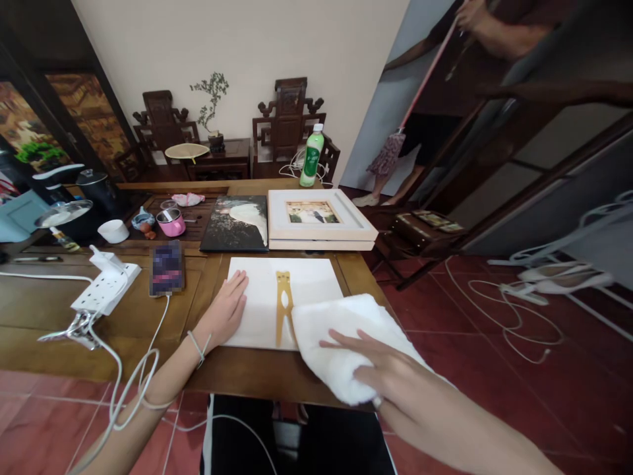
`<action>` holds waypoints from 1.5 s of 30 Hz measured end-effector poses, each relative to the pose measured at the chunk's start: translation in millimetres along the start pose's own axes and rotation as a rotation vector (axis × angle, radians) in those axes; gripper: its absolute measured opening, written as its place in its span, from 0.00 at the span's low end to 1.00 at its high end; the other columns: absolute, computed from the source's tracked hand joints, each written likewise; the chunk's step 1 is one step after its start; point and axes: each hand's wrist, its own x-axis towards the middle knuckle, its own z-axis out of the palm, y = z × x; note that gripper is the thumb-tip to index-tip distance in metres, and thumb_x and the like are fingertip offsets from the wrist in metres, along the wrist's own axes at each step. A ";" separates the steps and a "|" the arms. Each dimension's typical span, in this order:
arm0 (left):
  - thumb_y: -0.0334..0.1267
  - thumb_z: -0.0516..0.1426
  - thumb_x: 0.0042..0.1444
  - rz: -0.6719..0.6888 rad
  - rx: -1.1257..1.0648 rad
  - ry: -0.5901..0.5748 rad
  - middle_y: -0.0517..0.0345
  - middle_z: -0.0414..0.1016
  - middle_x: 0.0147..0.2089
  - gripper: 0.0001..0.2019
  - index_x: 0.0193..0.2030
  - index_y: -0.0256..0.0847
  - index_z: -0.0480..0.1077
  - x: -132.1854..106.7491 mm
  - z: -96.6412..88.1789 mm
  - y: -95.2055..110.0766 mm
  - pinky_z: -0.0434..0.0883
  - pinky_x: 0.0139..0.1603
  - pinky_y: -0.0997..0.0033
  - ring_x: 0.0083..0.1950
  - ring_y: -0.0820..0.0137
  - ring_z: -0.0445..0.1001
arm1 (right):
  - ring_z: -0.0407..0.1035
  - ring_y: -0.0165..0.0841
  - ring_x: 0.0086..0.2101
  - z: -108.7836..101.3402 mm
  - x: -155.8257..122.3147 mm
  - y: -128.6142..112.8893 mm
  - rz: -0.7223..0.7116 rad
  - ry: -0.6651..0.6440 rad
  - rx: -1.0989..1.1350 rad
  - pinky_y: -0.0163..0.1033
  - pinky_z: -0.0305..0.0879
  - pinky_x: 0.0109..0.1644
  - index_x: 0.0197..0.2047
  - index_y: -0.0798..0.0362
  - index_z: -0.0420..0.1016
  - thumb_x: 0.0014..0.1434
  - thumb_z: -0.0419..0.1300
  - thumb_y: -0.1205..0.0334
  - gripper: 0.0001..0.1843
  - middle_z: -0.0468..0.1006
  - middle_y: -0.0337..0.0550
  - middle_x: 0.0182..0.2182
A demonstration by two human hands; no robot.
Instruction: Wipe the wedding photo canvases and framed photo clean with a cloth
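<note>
A white rectangular board (257, 290) lies flat on the wooden table, with a narrow gold-coloured piece (283, 297), split into two legs at its near end, down its middle. My left hand (228, 307) rests flat on the board's left edge, fingers stretched out and holding nothing. My right hand (383, 369) grips a folded white towel (341, 323), its fingers spread over the top and the thumb side tucked against the near fold. The towel covers the board's near right corner and reaches past the table's right edge.
Behind the board sit a dark picture panel (235, 224), a pale framed picture (321, 221) and a green bottle (312, 157). A power strip (106, 287), phone (167, 268) and pink cup (171, 222) stand left. Another person (475, 72) holds a mop (390, 152).
</note>
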 end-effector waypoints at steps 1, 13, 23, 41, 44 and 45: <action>0.36 0.40 0.66 0.002 -0.001 0.004 0.41 0.51 0.70 0.23 0.66 0.31 0.54 0.0 0.2 -0.2 0.46 0.70 0.51 0.72 0.61 0.45 | 0.54 0.44 0.62 0.2 6.4 4.5 0.035 0.022 0.010 0.54 0.55 0.64 0.36 0.51 0.75 0.42 0.47 0.80 0.23 0.67 0.46 0.60; 0.38 0.40 0.67 0.017 -0.010 0.024 0.43 0.51 0.70 0.23 0.67 0.35 0.53 -0.5 1.3 -2.0 0.48 0.70 0.50 0.72 0.61 0.46 | 0.47 0.53 0.63 19.2 126.8 21.0 0.165 0.201 -0.026 0.68 0.47 0.62 0.47 0.59 0.73 0.47 0.49 0.81 0.25 0.63 0.57 0.61; 0.38 0.41 0.67 0.011 -0.018 0.016 0.42 0.51 0.70 0.23 0.66 0.33 0.53 -0.7 0.7 -0.8 0.47 0.70 0.49 0.72 0.61 0.45 | 0.41 0.55 0.65 42.8 44.7 -44.6 -0.053 0.137 -0.056 0.69 0.41 0.64 0.31 0.55 0.77 0.45 0.51 0.79 0.17 0.56 0.52 0.65; 0.38 0.40 0.67 0.010 -0.020 0.015 0.42 0.51 0.70 0.24 0.66 0.32 0.53 -0.8 2.1 -2.1 0.47 0.70 0.51 0.72 0.62 0.45 | 0.45 0.52 0.64 22.1 141.5 5.9 0.160 0.194 -0.007 0.67 0.44 0.63 0.49 0.60 0.72 0.48 0.50 0.80 0.25 0.62 0.60 0.61; 0.38 0.40 0.67 0.015 -0.017 0.017 0.42 0.51 0.70 0.23 0.66 0.33 0.53 -1.1 2.9 -3.4 0.47 0.70 0.51 0.72 0.62 0.45 | 0.43 0.55 0.64 24.9 135.0 -7.0 0.100 0.123 -0.057 0.70 0.38 0.63 0.45 0.58 0.76 0.48 0.53 0.79 0.22 0.61 0.60 0.62; 0.38 0.40 0.67 0.014 -0.014 0.015 0.42 0.51 0.70 0.23 0.66 0.33 0.53 -1.1 3.0 -3.5 0.47 0.70 0.51 0.72 0.62 0.45 | 0.42 0.56 0.64 26.3 128.6 -13.3 0.077 0.090 -0.071 0.70 0.37 0.63 0.45 0.58 0.76 0.49 0.53 0.79 0.21 0.61 0.60 0.62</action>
